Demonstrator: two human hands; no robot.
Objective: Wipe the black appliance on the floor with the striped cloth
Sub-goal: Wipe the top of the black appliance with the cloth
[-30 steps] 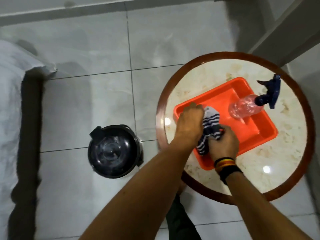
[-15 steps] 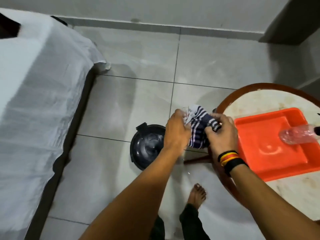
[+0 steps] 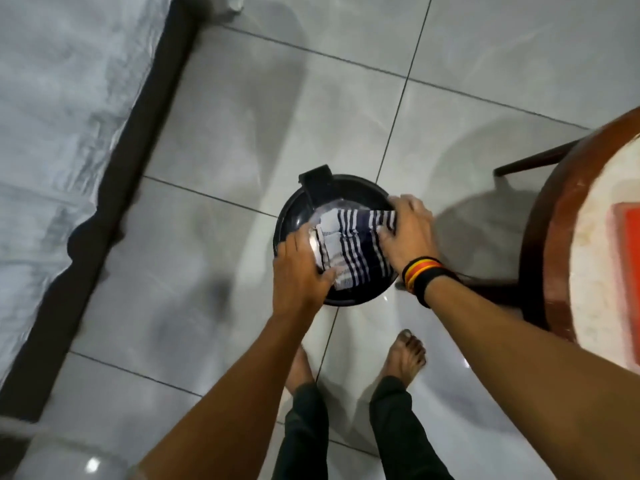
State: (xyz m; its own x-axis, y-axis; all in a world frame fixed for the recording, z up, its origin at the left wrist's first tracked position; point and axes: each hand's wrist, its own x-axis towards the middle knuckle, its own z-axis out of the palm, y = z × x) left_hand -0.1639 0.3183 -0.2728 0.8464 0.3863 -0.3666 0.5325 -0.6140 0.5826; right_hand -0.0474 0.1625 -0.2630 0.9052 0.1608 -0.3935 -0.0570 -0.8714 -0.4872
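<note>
The round black appliance [image 3: 349, 190] stands on the grey tiled floor, seen from straight above. A navy and white striped cloth [image 3: 349, 245] is spread across its top and hides most of the lid. My left hand [image 3: 299, 271] grips the cloth's left edge over the appliance's near-left rim. My right hand [image 3: 408, 233], with striped and black bands on the wrist, holds the cloth's right edge over the right rim. A black tab juts out at the appliance's far rim.
A round table with a brown wooden rim [image 3: 550, 244] stands close on the right, with an orange tray [image 3: 628, 271] at its edge. A bed with a white sheet [image 3: 59, 133] fills the left. My bare feet [image 3: 405, 355] stand just behind the appliance.
Both hands carried the striped cloth from the orange tray on the table down and left onto the appliance. The view dropped toward the floor, and the cloth is now stretched open.
</note>
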